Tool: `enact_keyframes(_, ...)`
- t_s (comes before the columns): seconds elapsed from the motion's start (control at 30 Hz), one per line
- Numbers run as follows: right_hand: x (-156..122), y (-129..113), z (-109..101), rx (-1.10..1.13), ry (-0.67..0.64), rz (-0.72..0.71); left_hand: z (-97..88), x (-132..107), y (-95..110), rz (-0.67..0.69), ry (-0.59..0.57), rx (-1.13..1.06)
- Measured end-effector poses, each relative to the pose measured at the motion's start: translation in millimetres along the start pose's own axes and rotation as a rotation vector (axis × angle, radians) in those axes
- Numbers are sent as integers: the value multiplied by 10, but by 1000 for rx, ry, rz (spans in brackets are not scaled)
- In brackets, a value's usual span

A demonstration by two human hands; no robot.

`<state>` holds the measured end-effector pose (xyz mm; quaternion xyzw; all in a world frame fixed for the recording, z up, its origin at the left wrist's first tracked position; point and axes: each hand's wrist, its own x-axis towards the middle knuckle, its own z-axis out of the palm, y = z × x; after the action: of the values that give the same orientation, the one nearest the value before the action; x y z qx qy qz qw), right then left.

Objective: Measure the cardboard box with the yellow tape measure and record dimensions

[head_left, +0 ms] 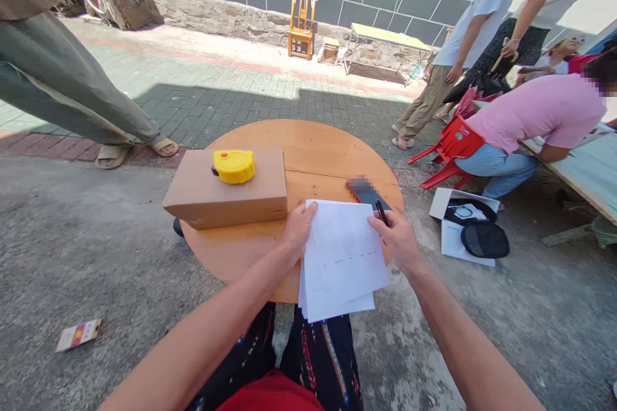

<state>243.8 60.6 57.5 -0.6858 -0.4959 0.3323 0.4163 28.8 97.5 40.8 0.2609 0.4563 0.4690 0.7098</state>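
Note:
A small round wooden table [318, 148] stands in front of my knees. A stack of white printed sheets [341, 260] lies on its near edge and hangs over it. My left hand [297, 229] grips the stack's left edge, thumb on top. My right hand [396, 236] rests at the stack's right edge, fingers closed around a black pen [382, 212]. A dark phone [365, 192] lies just beyond the pen. A brown cardboard box [226, 189] sits on the table's left side with a yellow tape measure [234, 166] on top.
A person in sandals [72, 90] stands at the left. Other people stand and sit at the right by a red plastic chair [450, 148] and a long table [583, 173]. A white box with a black case [470, 225] and a small card [78, 334] lie on the ground.

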Motion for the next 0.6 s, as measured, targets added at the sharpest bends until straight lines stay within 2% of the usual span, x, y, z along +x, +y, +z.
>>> enact_keyframes(0.1,82,96,-42,-111,113,-69,20,228,-42,20,48,33)
enact_keyframes(0.2,4,146,-98,-231,33,-151,23,366,-49,48,87,71)
enact_keyframes(0.27,-75,180,-114,-387,-27,-179,26,419,-53,75,114,103)
enact_keyframes(0.4,-161,255,-83,-703,-64,-81,43,468,-100,144,145,198)
enact_keyframes(0.5,-155,274,-31,-769,-97,-26,86,457,-140,223,155,289)
enact_keyframes(0.6,-142,262,5,-775,-117,-20,138,331,-176,339,174,398)
